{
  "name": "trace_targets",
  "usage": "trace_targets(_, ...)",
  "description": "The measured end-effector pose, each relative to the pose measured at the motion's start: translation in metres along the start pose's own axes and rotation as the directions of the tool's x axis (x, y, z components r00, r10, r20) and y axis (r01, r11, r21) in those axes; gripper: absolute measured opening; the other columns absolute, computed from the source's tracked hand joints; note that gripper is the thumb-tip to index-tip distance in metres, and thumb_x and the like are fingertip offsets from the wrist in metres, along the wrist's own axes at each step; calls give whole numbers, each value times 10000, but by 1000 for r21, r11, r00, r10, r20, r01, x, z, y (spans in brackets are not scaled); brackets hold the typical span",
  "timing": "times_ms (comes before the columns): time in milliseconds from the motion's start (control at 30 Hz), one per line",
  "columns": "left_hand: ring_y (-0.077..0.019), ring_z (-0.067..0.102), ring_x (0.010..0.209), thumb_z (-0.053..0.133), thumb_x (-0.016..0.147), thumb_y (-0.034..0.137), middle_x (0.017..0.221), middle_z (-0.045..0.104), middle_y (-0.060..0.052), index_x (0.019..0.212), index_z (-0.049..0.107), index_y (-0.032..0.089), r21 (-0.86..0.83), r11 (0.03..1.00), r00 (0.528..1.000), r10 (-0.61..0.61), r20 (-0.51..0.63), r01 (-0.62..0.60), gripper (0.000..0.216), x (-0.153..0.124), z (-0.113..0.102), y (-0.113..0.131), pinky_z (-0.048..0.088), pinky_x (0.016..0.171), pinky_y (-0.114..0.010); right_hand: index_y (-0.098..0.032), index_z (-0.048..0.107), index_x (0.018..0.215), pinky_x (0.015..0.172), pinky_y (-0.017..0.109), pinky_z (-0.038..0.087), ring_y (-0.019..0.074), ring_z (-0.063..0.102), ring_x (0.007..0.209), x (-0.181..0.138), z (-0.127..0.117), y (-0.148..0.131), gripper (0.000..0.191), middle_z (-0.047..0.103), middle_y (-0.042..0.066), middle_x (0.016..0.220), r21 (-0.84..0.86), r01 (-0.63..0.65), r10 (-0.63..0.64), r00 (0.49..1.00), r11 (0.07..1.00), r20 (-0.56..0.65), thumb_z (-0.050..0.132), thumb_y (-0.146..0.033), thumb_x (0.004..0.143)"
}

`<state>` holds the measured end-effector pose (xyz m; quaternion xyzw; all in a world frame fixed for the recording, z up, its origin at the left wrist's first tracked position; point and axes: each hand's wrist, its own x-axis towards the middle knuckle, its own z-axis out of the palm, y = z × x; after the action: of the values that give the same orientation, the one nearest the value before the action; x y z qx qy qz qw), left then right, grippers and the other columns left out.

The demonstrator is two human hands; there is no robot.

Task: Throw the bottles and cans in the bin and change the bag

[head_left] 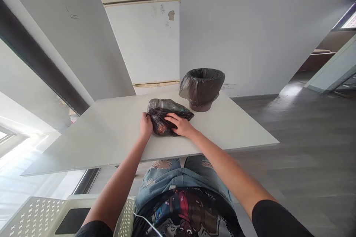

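Note:
A filled black plastic garbage bag (161, 120) lies on the white table (119, 133), with something orange-red and something greenish showing faintly through its thin film. My left hand (146, 124) is closed on the bag's left edge, its thumb toward the bag. On the right side of the bag rests my right hand (182, 125), fingers spread apart over the crumpled plastic. Behind and to the right stands a trash can (200, 107) lined with another black bag, which is folded over its rim and hangs down around it.
A white refrigerator (150, 44) stands beyond the table's far edge against the grey wall (236, 37). The table's near edge runs just in front of my body. A pale perforated plastic basket (36, 214) is at the lower left. Grey flooring (306, 170) lies to the right.

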<state>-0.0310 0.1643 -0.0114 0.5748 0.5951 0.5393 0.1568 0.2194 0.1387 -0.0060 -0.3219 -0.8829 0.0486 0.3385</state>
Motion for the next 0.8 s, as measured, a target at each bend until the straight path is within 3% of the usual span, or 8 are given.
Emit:
trace_targets(100,-224,583,748,486,1023,335,761,601,-11,859,455,266,-22,1000,999,-10,34,11,180,0,3,-2,506,764,-374,-262,575,1517,1135,460,524,294,577,1383,3,-3,-6,677,541,115,1572,36,118,-121,989,992,85,708,-118,869)
trace_targets(333,-203,605,763,488,1034,391,774,618,2,837,457,258,-68,997,992,-36,125,45,239,1,10,-4,536,773,-362,-236,572,1477,1199,503,469,328,517,1413,2,-5,-12,662,515,142,1579,85,131,-141,981,988,130,794,-217,853)
trace_targets(433,-208,591,756,496,1024,390,752,592,7,841,448,262,-62,997,992,-42,122,50,228,1,10,-5,530,791,-375,-213,632,1339,1202,496,463,327,509,1417,3,-10,-13,459,549,166,1520,99,137,-139,990,986,14,764,-291,906)
trace_targets(533,-216,572,746,504,1011,379,746,574,7,834,425,267,-52,998,992,-36,121,42,223,1,9,-5,520,800,-391,-217,663,1217,1225,527,419,325,471,1476,4,-14,-12,228,524,173,1572,24,52,-47,984,998,-171,598,-299,1015)
trace_targets(667,-231,575,758,529,991,362,765,586,-6,819,429,267,-43,999,992,-23,127,28,220,0,9,-4,516,804,-410,-194,687,1201,1203,581,373,336,399,1550,6,-16,-5,360,456,179,1651,-126,-146,83,911,981,-403,449,-88,953)
trace_targets(800,-229,580,785,505,1007,376,788,585,-10,859,455,265,-48,999,996,-11,85,15,191,0,6,-2,507,812,-395,-193,748,1169,1063,573,420,368,541,1375,2,-14,4,395,597,207,1450,-229,-352,161,796,908,-583,472,-55,922)
